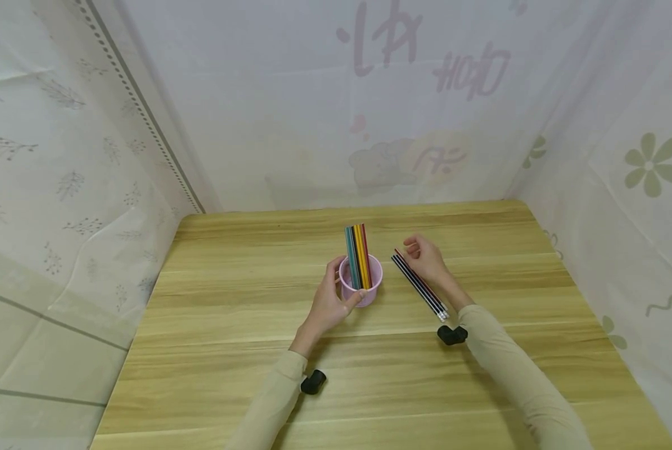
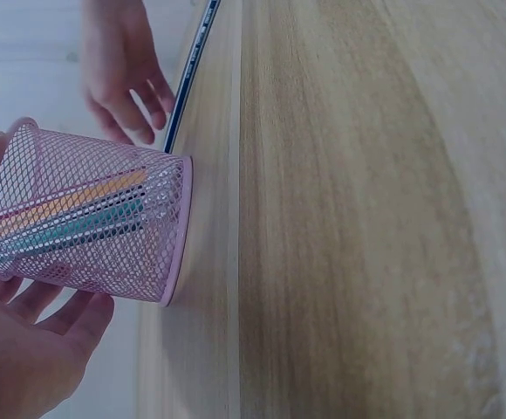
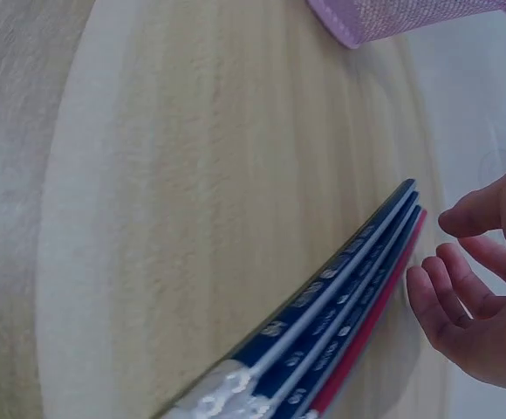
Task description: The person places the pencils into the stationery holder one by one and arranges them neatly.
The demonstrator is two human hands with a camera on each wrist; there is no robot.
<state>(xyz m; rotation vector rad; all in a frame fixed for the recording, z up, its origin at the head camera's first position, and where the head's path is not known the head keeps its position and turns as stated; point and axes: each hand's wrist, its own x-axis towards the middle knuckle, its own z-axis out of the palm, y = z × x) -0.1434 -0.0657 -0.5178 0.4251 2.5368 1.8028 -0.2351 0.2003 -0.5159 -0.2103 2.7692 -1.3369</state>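
My left hand [image 1: 327, 306] grips a pink mesh pencil cup [image 1: 376, 275], thumb on the near rim and fingers around the far side. Teal, black, yellow and red pencils [image 1: 359, 253] lean together inside it. In the left wrist view, their lower ends show through the mesh wall [image 2: 78, 157]. To the right of the cup, several pencils [image 1: 420, 287] with white ends lie side by side on the table, dark blue ones and a red one. My right hand [image 1: 426, 259] is beside their far ends, holding nothing, its fingers [image 3: 449, 279] loosely bent close to the red pencil.
A wood-grain table [image 1: 229, 375] carries everything. Printed cloth walls [image 1: 290, 125] rise behind it and on both sides. Black wrist mounts [image 1: 313, 382] sit at both sleeve cuffs.
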